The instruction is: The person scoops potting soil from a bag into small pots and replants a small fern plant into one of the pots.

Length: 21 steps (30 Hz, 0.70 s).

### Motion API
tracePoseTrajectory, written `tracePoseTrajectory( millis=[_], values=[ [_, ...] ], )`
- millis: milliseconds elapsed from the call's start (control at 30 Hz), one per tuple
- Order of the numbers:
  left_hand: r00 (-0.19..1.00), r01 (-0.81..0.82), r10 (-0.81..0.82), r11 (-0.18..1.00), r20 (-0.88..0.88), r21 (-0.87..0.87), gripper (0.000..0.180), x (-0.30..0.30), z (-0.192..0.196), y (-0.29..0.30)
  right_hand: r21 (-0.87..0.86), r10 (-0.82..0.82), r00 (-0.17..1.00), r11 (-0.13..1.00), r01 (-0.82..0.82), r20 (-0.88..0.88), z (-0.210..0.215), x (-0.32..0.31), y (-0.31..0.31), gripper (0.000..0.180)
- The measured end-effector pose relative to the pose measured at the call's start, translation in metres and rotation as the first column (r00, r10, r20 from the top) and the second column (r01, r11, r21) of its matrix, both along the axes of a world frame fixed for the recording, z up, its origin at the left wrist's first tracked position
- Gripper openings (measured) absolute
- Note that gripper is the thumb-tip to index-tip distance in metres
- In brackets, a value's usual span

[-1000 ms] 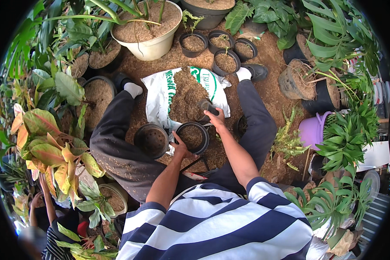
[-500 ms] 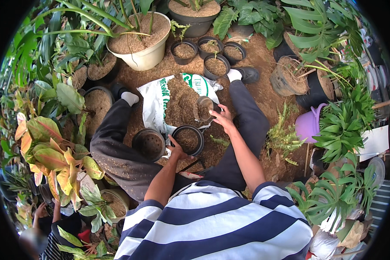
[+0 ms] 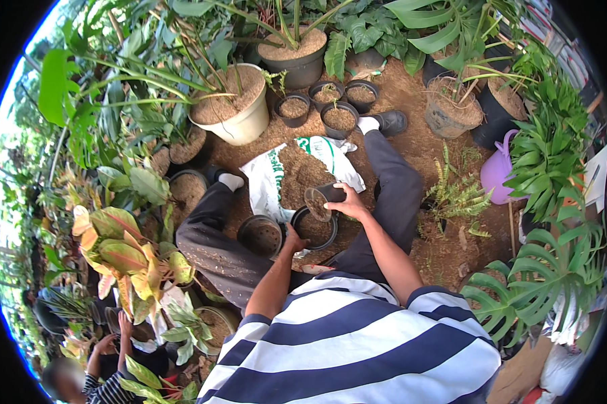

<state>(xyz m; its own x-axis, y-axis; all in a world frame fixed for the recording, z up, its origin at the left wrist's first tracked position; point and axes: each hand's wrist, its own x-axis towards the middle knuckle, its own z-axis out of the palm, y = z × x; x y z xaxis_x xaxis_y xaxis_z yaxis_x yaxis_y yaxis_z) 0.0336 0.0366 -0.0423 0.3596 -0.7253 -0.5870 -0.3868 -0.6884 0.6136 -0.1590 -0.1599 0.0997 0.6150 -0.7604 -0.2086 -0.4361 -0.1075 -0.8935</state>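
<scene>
My right hand [image 3: 349, 202] grips a small dark pot [image 3: 333, 191] on its side. The small pot's soil-stained mouth tilts down over a round black plant pot [image 3: 331, 241] between my legs. Against the left side of that black pot, my left hand [image 3: 294, 240] is closed at the rim. Another black pot [image 3: 241, 230], its inside visible, stands just left of my left hand. Beyond the pots lies a white plastic sack [image 3: 260, 192] with green print, spread under a heap of brown soil mix [image 3: 303, 176].
Several small potted seedlings [image 3: 340, 119] stand past the sack. A large cream pot [image 3: 239, 128] is at the far left, a fern [image 3: 452, 195] and purple bucket [image 3: 497, 172] at the right. Leafy plants crowd both sides. Another person's hands [image 3: 115, 340] show at the lower left.
My right hand has brought the small pot from the soil heap toward me, over the black pot, and tipped it. My left hand stays by the black pot. The whole view has shifted.
</scene>
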Motion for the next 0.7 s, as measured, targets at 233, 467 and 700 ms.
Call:
tracePoseTrajectory(
  millis=[233,467,700],
  values=[
    [0.973,0.18,-0.159,0.976,0.165,-0.12,0.098,-0.005,0.033,0.008,-0.019,0.026,1.0,1.0,-0.025,0.006,0.006,-0.004,0.003,0.088],
    [0.927,0.374,-0.353,0.845,0.127,-0.382,0.079,-0.005,0.025,-0.009,-0.069,-0.007,0.999,0.998,0.01,0.044,-0.003,-0.016,-0.014,0.089],
    [0.962,0.229,-0.206,0.966,0.177,-0.118,0.082,0.018,-0.051,0.0,-0.068,0.093,0.993,0.993,-0.097,-0.068,0.007,-0.012,-0.003,0.09]
  ],
)
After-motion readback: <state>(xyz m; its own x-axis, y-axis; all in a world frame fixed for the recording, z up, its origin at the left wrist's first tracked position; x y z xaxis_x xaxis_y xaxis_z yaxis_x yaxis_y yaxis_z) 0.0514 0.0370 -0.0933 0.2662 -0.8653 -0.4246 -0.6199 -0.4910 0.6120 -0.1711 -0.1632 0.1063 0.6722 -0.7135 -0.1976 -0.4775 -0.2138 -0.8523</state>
